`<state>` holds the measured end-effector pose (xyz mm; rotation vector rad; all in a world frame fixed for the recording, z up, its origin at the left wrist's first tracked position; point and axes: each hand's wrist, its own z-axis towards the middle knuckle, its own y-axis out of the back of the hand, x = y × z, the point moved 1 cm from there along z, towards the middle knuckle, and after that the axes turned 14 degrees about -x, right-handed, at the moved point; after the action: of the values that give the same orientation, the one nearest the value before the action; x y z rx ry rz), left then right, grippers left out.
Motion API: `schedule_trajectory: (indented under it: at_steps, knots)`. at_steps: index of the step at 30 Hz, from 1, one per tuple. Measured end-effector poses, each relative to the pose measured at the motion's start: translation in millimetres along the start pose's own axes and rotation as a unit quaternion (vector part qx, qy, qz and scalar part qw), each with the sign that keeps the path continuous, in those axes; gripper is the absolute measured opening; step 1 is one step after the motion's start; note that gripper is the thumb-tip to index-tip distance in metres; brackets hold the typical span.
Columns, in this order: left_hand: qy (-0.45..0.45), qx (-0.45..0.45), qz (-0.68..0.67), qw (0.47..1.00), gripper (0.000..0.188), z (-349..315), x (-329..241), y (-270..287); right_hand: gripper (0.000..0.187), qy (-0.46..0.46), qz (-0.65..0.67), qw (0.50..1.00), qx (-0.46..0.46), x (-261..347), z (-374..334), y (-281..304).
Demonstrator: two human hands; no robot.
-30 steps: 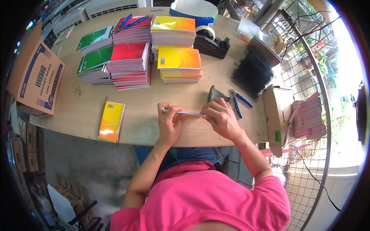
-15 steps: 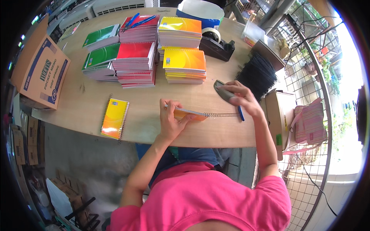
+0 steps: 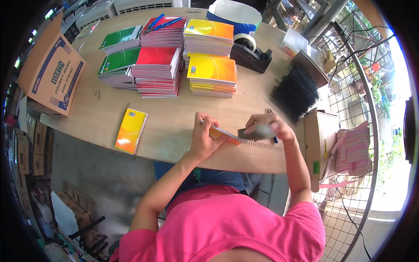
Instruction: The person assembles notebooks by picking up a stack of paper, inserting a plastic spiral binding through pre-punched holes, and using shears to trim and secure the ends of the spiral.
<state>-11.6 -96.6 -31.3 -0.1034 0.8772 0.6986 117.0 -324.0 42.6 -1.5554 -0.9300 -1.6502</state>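
Observation:
My left hand [image 3: 204, 139] grips a small orange notebook [image 3: 226, 134] by its edges, tilted above the table. A thin spiral wire [image 3: 266, 144] runs out from the notebook's right end. My right hand [image 3: 276, 122] is closed around a grey-green pad [image 3: 261, 132], smeared by motion, just above that wire and close to the notebook. Part of a blue object [image 3: 275, 139] shows beneath the right hand. To the left, a yellow-orange spiral notebook [image 3: 131, 131] lies flat near the table's front edge, with wire along both long sides.
Stacks of green [image 3: 121, 59], red [image 3: 157, 56] and yellow-orange notebooks [image 3: 211, 70] stand at the back, blue-handled tools [image 3: 163, 24] on top. Behind the right hand are a black tape dispenser [image 3: 251, 56] and black coils [image 3: 297, 94]. Cardboard boxes [image 3: 54, 76] [image 3: 321, 139] flank the table.
My right hand has moved left with the pad, from beyond the wire's far end to near the notebook. My left hand and the notebook have shifted slightly right in the picture.

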Motion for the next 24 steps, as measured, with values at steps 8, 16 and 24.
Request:
schedule_trajectory:
  at_steps: [8,16,24]
  knots:
    - [0.008,-0.013,-0.013,1.000,0.063,-2,3,-9,0.073,-0.102,-0.372,0.916,-0.108,13,0,-11]
    - [0.010,-0.002,-0.022,1.000,0.060,-4,-5,-11,0.058,-0.023,-0.099,0.992,-0.074,-3,-12,-1]
    - [-0.014,-0.016,-0.021,1.000,0.063,-6,-5,-15,0.073,-0.059,-0.214,0.970,-0.099,-10,-12,-11]
